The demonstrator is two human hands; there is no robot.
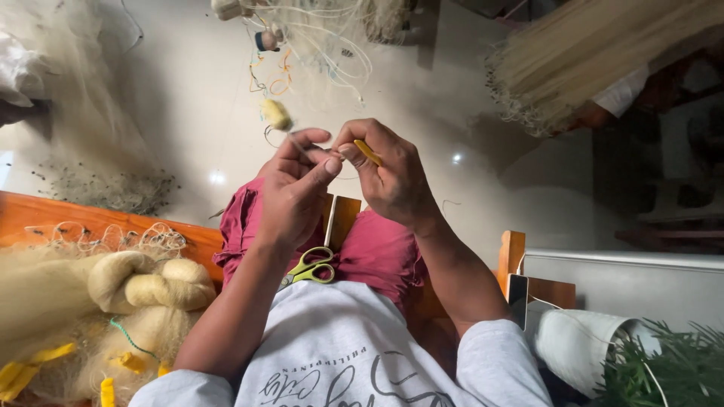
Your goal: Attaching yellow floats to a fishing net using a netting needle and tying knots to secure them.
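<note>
My left hand (290, 188) and my right hand (392, 169) meet in front of me above my lap. The right hand pinches a thin yellow netting needle (368, 152) between thumb and fingers. My left hand's thumb and fingers pinch fine pale thread (332, 153) right beside the needle tip; the thread is almost too thin to see. Green-handled scissors (313, 265) lie on my lap against the red shorts (377, 252), below both hands.
A bundled pale fishing net (143, 290) with yellow tags lies on an orange wooden bench (45, 215) at left. Loose net and cords (317, 38) hang over the glossy floor ahead. Another person's sleeve (622, 94) holds net at upper right. Green leaves (671, 373) are at lower right.
</note>
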